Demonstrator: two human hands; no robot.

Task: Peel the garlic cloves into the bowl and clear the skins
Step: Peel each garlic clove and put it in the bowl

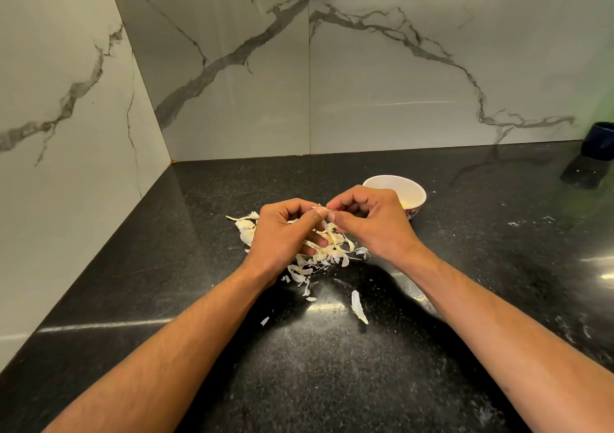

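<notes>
- The small pale garlic clove [321, 211] sits pinched between my left hand [285, 233] and right hand [368, 223], both sets of fingers clamped on it, above the papery white skins [327, 250].
- White ceramic bowl [412, 190] at two o'clock on the black speckled bench [332, 366].
- Best to peel in small tugs, gripping firmly.

Two hands, left [282, 233] and right [372, 223]; one white bowl [403, 189]; one dark cup [599, 140]; garlic skins [327, 255] too many to count.
</notes>
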